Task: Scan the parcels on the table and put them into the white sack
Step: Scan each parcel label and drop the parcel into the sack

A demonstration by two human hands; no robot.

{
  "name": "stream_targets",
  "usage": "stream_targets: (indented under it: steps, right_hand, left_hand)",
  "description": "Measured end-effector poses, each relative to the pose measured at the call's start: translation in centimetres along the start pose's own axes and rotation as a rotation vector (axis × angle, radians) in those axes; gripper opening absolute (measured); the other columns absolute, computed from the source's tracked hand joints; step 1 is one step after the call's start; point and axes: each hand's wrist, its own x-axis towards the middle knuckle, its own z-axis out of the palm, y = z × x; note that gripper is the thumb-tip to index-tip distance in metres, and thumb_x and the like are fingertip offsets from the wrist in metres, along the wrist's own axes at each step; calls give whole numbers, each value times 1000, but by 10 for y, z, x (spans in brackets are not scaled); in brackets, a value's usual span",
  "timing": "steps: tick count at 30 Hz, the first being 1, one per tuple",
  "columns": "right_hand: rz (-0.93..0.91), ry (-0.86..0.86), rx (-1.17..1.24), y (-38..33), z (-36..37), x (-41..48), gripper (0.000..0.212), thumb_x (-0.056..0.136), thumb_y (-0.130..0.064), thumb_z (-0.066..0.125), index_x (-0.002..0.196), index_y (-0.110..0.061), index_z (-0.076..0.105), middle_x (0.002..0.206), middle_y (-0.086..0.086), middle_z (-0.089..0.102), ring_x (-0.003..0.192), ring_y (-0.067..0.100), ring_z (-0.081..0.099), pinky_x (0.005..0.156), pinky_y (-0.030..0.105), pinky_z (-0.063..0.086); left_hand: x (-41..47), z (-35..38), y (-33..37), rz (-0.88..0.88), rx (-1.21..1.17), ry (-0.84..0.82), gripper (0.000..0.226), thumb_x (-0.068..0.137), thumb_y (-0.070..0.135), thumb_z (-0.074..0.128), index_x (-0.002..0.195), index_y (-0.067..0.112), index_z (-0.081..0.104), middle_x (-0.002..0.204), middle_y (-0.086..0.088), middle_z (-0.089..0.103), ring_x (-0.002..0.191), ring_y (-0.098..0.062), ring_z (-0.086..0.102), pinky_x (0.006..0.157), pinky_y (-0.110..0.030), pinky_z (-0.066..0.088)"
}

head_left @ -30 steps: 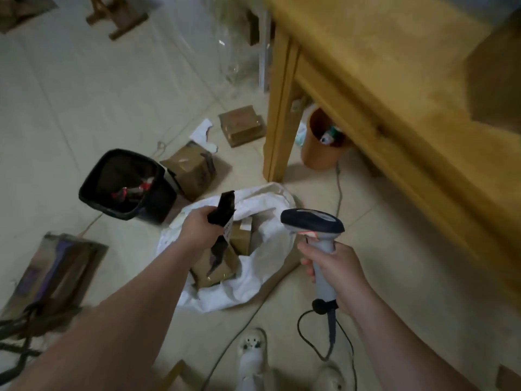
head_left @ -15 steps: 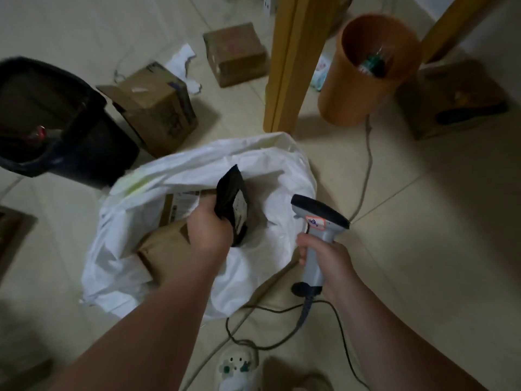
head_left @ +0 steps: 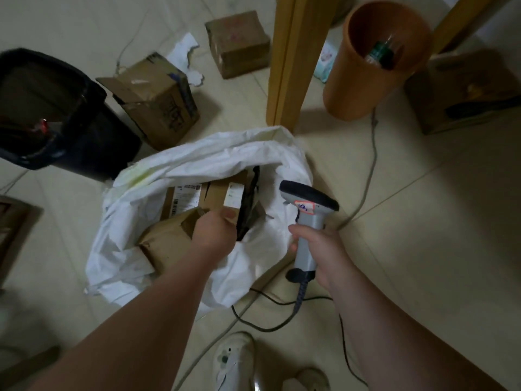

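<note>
A black flat parcel (head_left: 248,203) is held upright inside the open mouth of the white sack (head_left: 197,162), which lies crumpled on the tiled floor. The parcel's lower end is gripped by the left hand (head_left: 214,232), whose thumb is laid against it; the fingers themselves are hidden behind the back of the hand. Under and beside that hand, inside the sack, a labelled cardboard box (head_left: 208,194) and a brown paper-wrapped parcel (head_left: 166,241) are seen lying against each other. A grey barcode scanner (head_left: 307,218) is held by its handle in the right hand (head_left: 321,246), with the fingers wrapped round the grip and the dark head tipped toward the sack, just beside its right edge. A black coiled cable (head_left: 282,314) is trailed from the base of the scanner across the floor. Just behind the sack a wooden table leg (head_left: 290,60) is planted, and beside it an orange bin (head_left: 363,80) is stood with a green-labelled bottle inside. A black bin (head_left: 56,114) is placed to the left of the sack, with an opened cardboard box (head_left: 160,100) near it and a smaller closed box (head_left: 236,43) further back; torn white paper (head_left: 186,57) is strewn between them. A white shoe (head_left: 234,359) is visible at the lower edge, below the sack.
</note>
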Motion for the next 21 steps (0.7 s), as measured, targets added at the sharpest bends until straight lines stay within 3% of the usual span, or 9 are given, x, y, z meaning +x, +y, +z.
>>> stream_targets:
  steps: [7, 12, 16, 18, 21]
  right_hand:
    - [-124, 30, -79, -87, -10, -154, 13, 78, -10, 74, 90, -9, 70, 70, 3, 66, 53, 9, 62, 53, 24, 49]
    - [-245, 2, -118, -150, -25, -271, 6, 79, -11, 74, 79, -12, 68, 65, 0, 64, 52, 8, 59, 52, 20, 47]
    - [-341, 4, -92, -189, -44, -351, 11, 79, -16, 75, 74, -12, 66, 62, -1, 62, 54, 10, 58, 55, 22, 48]
    - [-394, 29, -64, -206, -56, -386, 8, 79, -17, 74, 76, -13, 68, 61, -2, 62, 55, 11, 59, 56, 24, 49]
    - [-482, 104, -27, -224, -79, -434, 10, 79, -17, 74, 73, -13, 67, 57, -3, 62, 55, 11, 58, 60, 28, 49]
  left_hand:
    - [-99, -89, 77, 13, -207, -34, 31, 88, 7, 51, 113, 16, 67, 97, -17, 70, 91, -35, 66, 78, -37, 53]
    - [-181, -154, 149, 112, -328, -21, 26, 90, 7, 54, 78, 29, 61, 94, -15, 70, 88, -37, 66, 82, -48, 56]
    - [-238, -200, 194, 132, -403, 1, 17, 89, 8, 58, 100, 17, 67, 88, -9, 69, 77, -28, 66, 76, -43, 57]
    - [-264, -217, 216, 168, -441, -36, 20, 88, 5, 57, 102, 14, 66, 92, -12, 68, 77, -27, 64, 78, -42, 56]
    - [-306, -235, 252, 273, -465, -87, 19, 90, 4, 56, 105, 11, 65, 87, -10, 66, 69, -21, 59, 67, -35, 52]
